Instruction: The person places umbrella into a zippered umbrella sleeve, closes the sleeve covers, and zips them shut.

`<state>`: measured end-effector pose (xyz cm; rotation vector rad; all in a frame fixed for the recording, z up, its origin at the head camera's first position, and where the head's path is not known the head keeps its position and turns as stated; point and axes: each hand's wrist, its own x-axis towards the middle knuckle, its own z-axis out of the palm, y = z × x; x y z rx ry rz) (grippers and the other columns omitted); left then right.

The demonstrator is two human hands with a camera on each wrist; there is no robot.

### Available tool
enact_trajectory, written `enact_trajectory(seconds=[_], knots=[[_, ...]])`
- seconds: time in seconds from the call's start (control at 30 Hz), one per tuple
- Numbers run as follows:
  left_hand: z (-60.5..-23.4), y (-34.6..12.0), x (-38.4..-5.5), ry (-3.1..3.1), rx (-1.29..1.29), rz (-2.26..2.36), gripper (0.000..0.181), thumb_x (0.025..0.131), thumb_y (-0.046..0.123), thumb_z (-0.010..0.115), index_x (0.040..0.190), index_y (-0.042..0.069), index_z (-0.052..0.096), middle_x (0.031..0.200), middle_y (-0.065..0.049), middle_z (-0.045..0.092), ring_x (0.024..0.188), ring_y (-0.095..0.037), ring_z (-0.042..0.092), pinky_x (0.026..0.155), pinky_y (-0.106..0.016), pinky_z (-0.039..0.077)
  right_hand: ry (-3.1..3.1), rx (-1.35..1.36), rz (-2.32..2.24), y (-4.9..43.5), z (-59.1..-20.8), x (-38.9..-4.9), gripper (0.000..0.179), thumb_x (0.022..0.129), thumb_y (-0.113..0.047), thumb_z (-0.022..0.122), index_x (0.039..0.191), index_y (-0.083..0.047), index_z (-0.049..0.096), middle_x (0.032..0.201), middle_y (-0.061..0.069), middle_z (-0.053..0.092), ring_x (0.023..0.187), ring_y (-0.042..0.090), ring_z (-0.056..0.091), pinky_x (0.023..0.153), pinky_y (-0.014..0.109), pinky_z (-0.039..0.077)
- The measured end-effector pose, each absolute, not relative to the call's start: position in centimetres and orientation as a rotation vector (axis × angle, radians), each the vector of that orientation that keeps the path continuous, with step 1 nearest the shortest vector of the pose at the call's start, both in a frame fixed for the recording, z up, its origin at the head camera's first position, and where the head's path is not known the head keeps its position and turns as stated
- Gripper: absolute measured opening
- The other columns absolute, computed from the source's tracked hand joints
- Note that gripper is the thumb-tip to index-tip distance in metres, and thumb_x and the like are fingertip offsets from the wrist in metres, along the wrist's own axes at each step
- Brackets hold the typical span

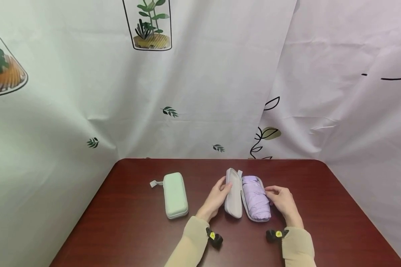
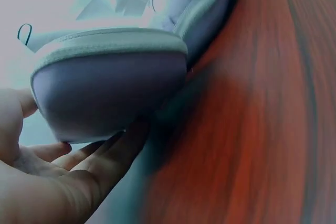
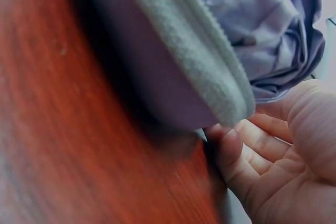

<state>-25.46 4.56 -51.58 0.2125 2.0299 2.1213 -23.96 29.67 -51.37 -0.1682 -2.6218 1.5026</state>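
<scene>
A zip case lies unfolded on the table, its lid half (image 1: 234,194) on the left and its other half (image 2: 207,17) on the right. A folded lilac umbrella (image 1: 256,200) lies in the right half, its crumpled fabric (image 3: 257,30) bulging above the zip edge. My left hand (image 1: 216,196) grips the lid half from its outer side, thumb at the rim and fingers beneath, tilting it up. At the right half's outer side, my right hand (image 1: 283,202) holds the edge with thumb and fingers. Part of its grip is hidden by the case.
A closed mint-green case (image 1: 175,194) with a pull strap lies to the left on the dark red table (image 1: 127,230). White patterned cloth (image 1: 204,81) hangs behind and at both sides of the table.
</scene>
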Motion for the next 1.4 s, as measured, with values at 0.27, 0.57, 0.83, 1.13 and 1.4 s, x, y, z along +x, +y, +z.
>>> enact_trajectory(seconds=[0.27,0.57,0.83,1.13,1.4], knots=[[-51.1,5.7,-25.3,1.853,0.189,2.168,0.066,0.099,0.043,0.052,0.153,0.013,0.029,0.144,-0.016,0.046,0.118,-0.026,0.054,0.091,-0.047,0.048,-2.621,-0.178,1.522,29.7,-51.5,-23.9,0.022,0.088,-0.002,0.063,0.107,0.008,0.068,0.079,0.008,0.069,0.060,0.016,0.058,0.056,0.027,0.046],[-50.3,6.8,-25.4,1.943,0.212,2.130,0.058,0.097,0.033,0.060,0.148,0.013,0.041,0.139,-0.013,0.051,0.107,-0.024,0.059,0.078,-0.043,0.054,-2.602,-0.174,1.540,29.7,-51.4,-23.9,0.022,0.087,0.000,0.063,0.106,0.009,0.068,0.076,0.007,0.068,0.058,0.015,0.057,0.055,0.027,0.045],[-48.9,8.1,-24.8,2.197,0.130,2.000,0.059,0.091,0.034,0.068,0.140,0.008,0.049,0.128,-0.010,0.056,0.105,-0.019,0.059,0.083,-0.039,0.051,-2.606,-0.180,1.543,29.7,-51.4,-23.8,0.022,0.088,0.000,0.063,0.108,0.010,0.067,0.078,0.008,0.068,0.058,0.014,0.057,0.055,0.026,0.045],[-48.0,10.0,-24.4,2.584,0.123,1.693,0.059,0.085,0.046,0.069,0.134,0.017,0.054,0.125,-0.012,0.052,0.108,-0.029,0.055,0.090,-0.050,0.043,-2.598,-0.174,1.550,29.6,-51.4,-23.8,0.022,0.088,0.001,0.063,0.107,0.010,0.067,0.079,0.009,0.068,0.059,0.014,0.057,0.056,0.026,0.046],[-47.1,11.5,-24.4,2.783,0.161,1.420,0.063,0.084,0.050,0.068,0.138,0.021,0.054,0.124,-0.009,0.053,0.108,-0.029,0.054,0.082,-0.056,0.041,-2.590,-0.174,1.567,29.6,-51.5,-23.8,0.021,0.089,0.000,0.063,0.108,0.010,0.067,0.083,0.011,0.070,0.060,0.013,0.058,0.057,0.026,0.047]])
